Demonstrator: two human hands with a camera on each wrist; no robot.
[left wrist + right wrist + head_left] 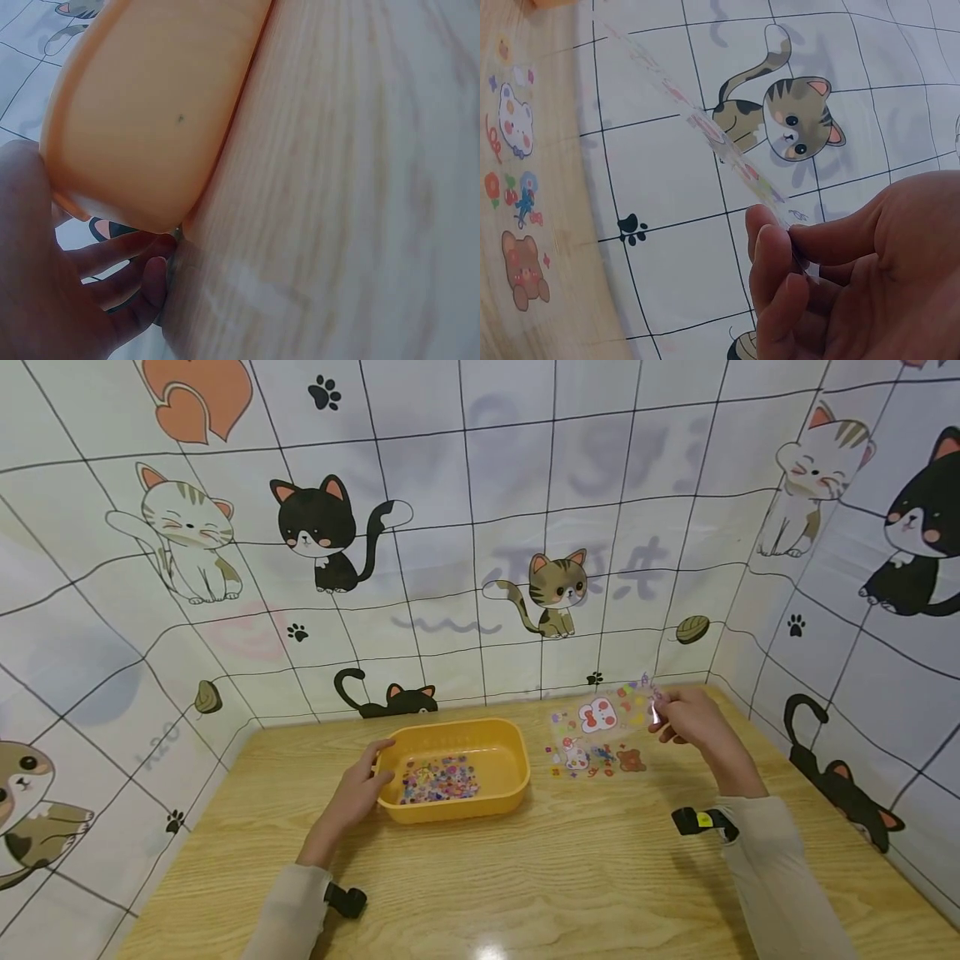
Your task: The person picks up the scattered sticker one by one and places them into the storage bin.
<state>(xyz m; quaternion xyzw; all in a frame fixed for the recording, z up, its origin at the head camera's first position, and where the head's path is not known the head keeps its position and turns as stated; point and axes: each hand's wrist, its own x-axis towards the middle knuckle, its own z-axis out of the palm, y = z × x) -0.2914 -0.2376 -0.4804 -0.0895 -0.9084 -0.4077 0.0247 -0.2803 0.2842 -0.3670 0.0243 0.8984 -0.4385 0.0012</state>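
Observation:
A yellow plastic basin (495,760) stands on the table. Small multicoloured beads or sequins (441,779) cover part of its floor. My left hand (356,793) grips the basin's left end, thumb at the rim and fingers along the outer wall. My right hand (693,717) pinches the right edge of a clear sticker sheet (598,716) between thumb and fingers. That sheet is raised and tilted, seen nearly edge-on in the right wrist view. Below it on the table lies another set of clear stickers, with a brown bear (525,270) and a white animal (514,121).
The wood-grain table (480,877) meets a white cloth backdrop (435,552) with grid lines and cartoon cats, rising behind and at both sides. Black bands with small devices sit on the left wrist (346,901) and the right wrist (705,821).

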